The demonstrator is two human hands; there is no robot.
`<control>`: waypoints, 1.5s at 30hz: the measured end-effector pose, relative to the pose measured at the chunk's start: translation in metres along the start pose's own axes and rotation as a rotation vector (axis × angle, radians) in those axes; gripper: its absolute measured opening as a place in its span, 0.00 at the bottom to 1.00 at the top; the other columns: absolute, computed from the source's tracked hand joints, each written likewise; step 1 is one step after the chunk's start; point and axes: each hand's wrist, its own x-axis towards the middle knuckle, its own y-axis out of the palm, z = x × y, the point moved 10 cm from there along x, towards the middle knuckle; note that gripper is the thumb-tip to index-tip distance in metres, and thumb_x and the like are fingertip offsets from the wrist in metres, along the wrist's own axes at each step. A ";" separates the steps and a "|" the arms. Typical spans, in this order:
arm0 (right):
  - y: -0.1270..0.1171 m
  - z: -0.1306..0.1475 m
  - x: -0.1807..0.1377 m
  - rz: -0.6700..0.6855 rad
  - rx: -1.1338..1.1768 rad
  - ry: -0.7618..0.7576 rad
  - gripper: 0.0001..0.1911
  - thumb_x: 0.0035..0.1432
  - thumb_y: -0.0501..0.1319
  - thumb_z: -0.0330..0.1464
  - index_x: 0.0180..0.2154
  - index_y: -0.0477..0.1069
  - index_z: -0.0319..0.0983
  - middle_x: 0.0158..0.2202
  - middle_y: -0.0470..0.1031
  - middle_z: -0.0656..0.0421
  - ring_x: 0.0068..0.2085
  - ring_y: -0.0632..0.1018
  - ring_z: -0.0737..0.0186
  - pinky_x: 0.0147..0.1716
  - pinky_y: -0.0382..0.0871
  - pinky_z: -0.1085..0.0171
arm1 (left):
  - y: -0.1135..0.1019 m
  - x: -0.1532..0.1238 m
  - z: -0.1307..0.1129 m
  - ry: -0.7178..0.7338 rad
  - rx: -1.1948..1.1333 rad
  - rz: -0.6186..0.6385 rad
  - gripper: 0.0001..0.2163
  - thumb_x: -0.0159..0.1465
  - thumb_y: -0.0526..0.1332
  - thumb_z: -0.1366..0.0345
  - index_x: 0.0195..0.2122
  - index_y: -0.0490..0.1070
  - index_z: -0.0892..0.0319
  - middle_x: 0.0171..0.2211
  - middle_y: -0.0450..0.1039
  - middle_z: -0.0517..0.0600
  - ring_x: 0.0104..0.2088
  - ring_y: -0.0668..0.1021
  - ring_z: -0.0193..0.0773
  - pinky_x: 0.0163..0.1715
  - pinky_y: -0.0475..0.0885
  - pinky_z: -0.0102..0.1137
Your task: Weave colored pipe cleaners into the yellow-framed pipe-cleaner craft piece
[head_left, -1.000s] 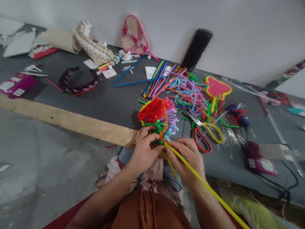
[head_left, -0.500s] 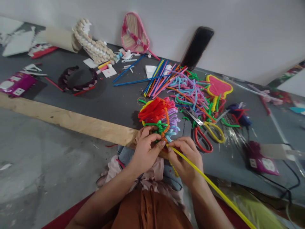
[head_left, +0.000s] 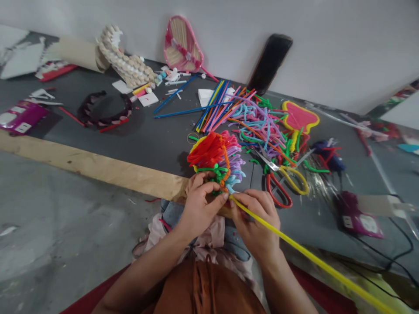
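A bundle of looped pipe cleaners (head_left: 216, 159), red, pink, purple, green and orange, rests at the near edge of the dark mat. My left hand (head_left: 199, 205) is closed on its green lower part, fingers pinching. My right hand (head_left: 257, 220) is closed on a long yellow pipe cleaner (head_left: 310, 257) whose tip meets the bundle beside my left fingertips. The yellow stem runs from there down to the lower right corner of the view.
Loose pipe cleaners (head_left: 258, 124) and straight ones (head_left: 212, 107) lie behind the bundle. Scissors with red and yellow handles (head_left: 284, 183) sit right of my hands. A dark headband (head_left: 104, 111), pink racket shape (head_left: 183, 46), black phone (head_left: 270, 63) and wooden plank (head_left: 91, 165) are around.
The yellow pipe cleaner's far end has swung lower and further right. My right hand shifted slightly; the left hand stays pinched on the bundle.
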 end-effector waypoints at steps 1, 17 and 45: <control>0.000 0.001 0.000 -0.004 -0.016 -0.005 0.07 0.58 0.62 0.26 0.38 0.73 0.42 0.35 0.74 0.56 0.37 0.74 0.58 0.38 0.71 0.57 | 0.000 0.000 0.000 0.003 0.002 -0.006 0.02 0.58 0.66 0.64 0.31 0.76 0.54 0.47 0.70 0.50 0.54 0.70 0.48 0.57 0.62 0.44; 0.001 0.001 -0.001 -0.045 0.003 0.003 0.07 0.58 0.64 0.27 0.39 0.73 0.42 0.36 0.73 0.57 0.38 0.74 0.59 0.40 0.71 0.57 | -0.001 -0.002 0.000 0.046 0.007 -0.070 0.02 0.58 0.67 0.66 0.29 0.75 0.55 0.46 0.70 0.50 0.52 0.70 0.46 0.55 0.64 0.42; 0.001 -0.016 -0.003 -0.027 0.281 0.115 0.11 0.58 0.64 0.27 0.44 0.74 0.42 0.44 0.75 0.54 0.46 0.75 0.58 0.45 0.72 0.56 | 0.000 0.001 -0.001 0.057 0.092 -0.060 0.03 0.60 0.64 0.69 0.33 0.76 0.55 0.47 0.70 0.50 0.53 0.69 0.45 0.56 0.64 0.43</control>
